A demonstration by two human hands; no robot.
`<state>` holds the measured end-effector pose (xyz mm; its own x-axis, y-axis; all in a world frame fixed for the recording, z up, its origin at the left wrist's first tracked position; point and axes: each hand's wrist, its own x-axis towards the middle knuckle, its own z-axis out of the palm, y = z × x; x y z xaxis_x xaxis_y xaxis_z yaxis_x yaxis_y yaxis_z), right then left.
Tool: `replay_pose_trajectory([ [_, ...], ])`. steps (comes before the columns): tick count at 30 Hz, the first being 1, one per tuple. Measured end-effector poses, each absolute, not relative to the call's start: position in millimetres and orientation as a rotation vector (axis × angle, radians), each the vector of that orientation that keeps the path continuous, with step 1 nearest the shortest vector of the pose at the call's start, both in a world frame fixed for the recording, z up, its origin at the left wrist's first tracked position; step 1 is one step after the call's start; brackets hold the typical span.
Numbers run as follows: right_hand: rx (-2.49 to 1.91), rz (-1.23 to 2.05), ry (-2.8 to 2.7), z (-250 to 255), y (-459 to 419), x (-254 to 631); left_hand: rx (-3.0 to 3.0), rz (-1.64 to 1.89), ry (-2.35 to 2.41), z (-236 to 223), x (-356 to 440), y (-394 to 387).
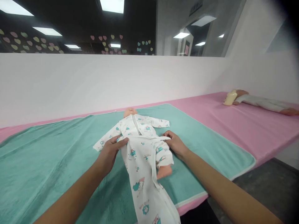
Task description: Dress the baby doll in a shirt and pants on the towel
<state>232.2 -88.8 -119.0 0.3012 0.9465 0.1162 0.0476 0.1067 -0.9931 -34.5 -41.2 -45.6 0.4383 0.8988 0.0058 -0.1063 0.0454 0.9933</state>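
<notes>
A baby doll (130,112) lies on its back on a teal towel (58,155), dressed in a white printed romper (140,146). One bare foot (164,171) pokes out of a romper leg, while the other loose leg of fabric trails toward the table's front edge. My left hand (109,152) pinches the romper cloth at the doll's waist on the left side. On the right side of the waist my right hand (174,143) grips the cloth too. Both hands are closed on the fabric.
The teal towel covers a pink padded table (210,115) against a white wall. A second doll (261,102) in white clothes lies at the far right of the pink surface. Dark floor (268,186) shows beyond the table's right front corner.
</notes>
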Motion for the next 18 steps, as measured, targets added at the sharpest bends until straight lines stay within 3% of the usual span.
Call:
replay_pose_trajectory([
  [4, -1.185, 0.970, -1.236, -117, -90, 232, 1.231, 0.820, 0.684, -61, -30, -39],
  [11, -1.181, 0.653, -1.386, -76, -96, 212, 1.271, 0.736, 0.616, -64, -30, -54],
  [18, -1.202, 0.993, -2.196, -36, -63, 172, 1.334, 0.879, 0.660, -59, -38, -54],
])
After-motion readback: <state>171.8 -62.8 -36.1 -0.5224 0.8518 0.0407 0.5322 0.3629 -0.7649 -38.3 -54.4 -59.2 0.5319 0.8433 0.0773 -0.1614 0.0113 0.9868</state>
